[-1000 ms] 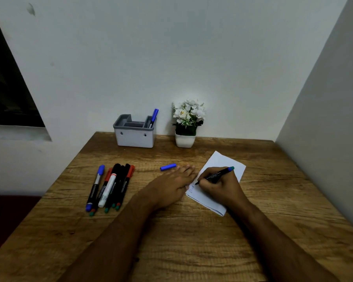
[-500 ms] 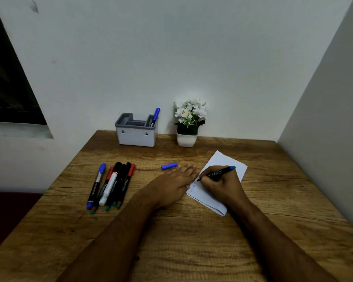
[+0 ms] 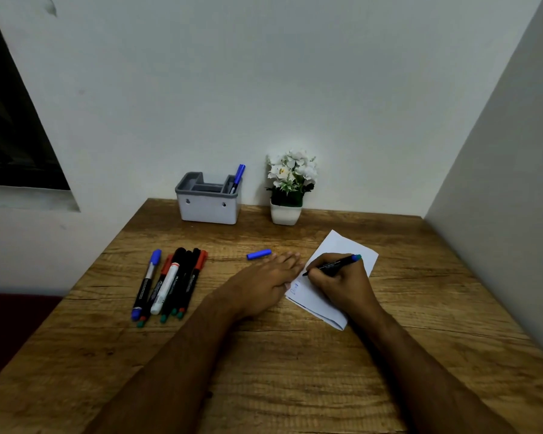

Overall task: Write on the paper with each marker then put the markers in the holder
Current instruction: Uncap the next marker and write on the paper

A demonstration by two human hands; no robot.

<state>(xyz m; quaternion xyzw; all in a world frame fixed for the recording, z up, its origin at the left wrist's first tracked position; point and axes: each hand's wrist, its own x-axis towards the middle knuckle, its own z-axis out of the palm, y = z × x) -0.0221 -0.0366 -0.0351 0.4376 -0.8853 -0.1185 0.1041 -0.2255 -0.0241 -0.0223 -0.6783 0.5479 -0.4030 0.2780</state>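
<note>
Head-worn view, forward-down over desk (image 3: 264, 371)

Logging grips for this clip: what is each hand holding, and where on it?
Right hand grips the black marker near its tip end. Left hand holds nothing, flat on the paper's edge.

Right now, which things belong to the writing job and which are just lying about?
Job: right hand gripping marker; left hand flat on paper; loose blue cap; waiting markers; holder with blue marker.
Lying about: flower pot.

A potted white flower plant (image 3: 288, 189) stands on the wooden table (image 3: 295, 371).
</note>
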